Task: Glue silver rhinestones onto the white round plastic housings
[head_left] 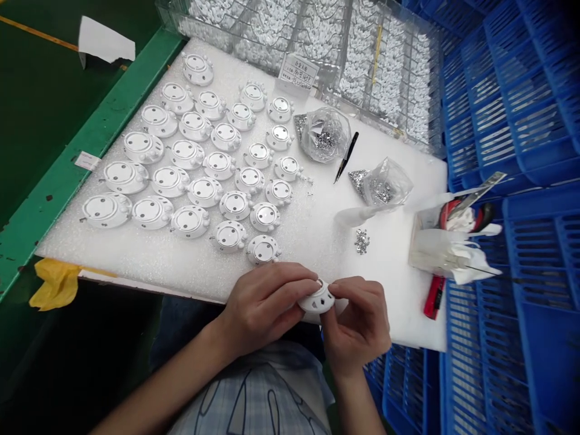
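Between my two hands, at the front edge of the foam-topped table, is a small white round plastic part [318, 300] with dark diamond-shaped marks or holes on its side. My left hand [267, 305] grips it from the left, fingers over its top. On the right, my right hand [357, 320] pinches its edge between thumb and fingers. Several similar white domed parts [190, 220] stand in rows to the left, each with a flat oval face and two dark dots. A small pile of shiny silver bits [362, 241] lies beyond my right hand.
Two clear bags of silver bits [325, 136] [385, 186] lie near black tweezers [347, 157]. At the right stand a tool holder [432, 251] and a red cutter [434, 297]. Divided clear trays [312, 36] line the back; blue crates [534, 109] rise at the right.
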{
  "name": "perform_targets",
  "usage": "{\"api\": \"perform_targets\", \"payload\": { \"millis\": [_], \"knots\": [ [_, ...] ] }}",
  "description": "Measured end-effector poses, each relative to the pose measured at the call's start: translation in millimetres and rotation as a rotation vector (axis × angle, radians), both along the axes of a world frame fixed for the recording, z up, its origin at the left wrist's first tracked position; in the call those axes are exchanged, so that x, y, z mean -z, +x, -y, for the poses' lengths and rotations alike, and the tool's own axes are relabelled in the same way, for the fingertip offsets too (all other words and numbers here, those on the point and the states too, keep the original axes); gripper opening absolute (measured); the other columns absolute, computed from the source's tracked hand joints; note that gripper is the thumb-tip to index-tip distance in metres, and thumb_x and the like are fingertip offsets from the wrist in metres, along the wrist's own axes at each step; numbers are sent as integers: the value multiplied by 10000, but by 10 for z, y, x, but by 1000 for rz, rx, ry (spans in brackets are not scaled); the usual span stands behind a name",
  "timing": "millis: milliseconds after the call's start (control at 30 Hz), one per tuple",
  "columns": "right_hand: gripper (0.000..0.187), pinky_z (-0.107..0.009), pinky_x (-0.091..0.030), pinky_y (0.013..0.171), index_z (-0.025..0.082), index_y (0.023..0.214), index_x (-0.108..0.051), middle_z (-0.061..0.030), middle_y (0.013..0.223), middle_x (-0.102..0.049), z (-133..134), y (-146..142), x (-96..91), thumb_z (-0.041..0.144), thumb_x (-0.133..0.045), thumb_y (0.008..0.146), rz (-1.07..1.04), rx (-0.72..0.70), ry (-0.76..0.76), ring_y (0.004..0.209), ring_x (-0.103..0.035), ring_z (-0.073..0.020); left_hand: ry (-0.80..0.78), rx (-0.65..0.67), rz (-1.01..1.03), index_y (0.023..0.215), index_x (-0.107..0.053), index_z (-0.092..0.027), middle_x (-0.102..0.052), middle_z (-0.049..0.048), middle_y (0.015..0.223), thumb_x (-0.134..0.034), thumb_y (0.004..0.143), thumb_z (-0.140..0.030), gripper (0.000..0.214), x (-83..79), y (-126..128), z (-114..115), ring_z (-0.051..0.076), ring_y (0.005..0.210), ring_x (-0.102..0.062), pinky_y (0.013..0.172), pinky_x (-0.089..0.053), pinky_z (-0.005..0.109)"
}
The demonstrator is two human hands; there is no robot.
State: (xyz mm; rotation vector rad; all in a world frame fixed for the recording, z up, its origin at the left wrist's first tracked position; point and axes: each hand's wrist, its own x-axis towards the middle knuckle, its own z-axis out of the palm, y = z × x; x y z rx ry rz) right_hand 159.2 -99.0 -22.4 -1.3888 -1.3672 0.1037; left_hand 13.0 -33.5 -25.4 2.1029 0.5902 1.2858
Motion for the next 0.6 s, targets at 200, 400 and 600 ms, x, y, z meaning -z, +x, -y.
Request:
{"api": "perform_targets", "payload": {
  "millis": [200,400,600],
  "knots": [
    [345,-320,-553,579,211,1081,-675,-7,875,-635,56,1,58,-7,-668,814,-14,-35,66,733,-660,-155,-30,-28,-5,1033,-678,-134,-783,112,980,-631,969,-146,80,6,2,10,194,909,-762,803,-612,280],
    [415,-321,-629,657,243,1169,-642,-20,899,-717,120,-3,73,-3,-642,835,19,-129,-43,790,-719,-168,-92,-67,79,1023,-687,-139,-766,102,931,-592,990,-170,105,-44,-45,-1,169,840,-746,773,-607,233],
    [327,-255,-591,544,222,1116,-674,-14,753,-720,85,14,121,35,-601,858,196,-16,55,636,-708,-163,-166,-111,139,996,-655,-166,-715,50,800,-613,994,-207,59,-67,-89,-3,144,719,-708,680,-590,197]
  ]
}}
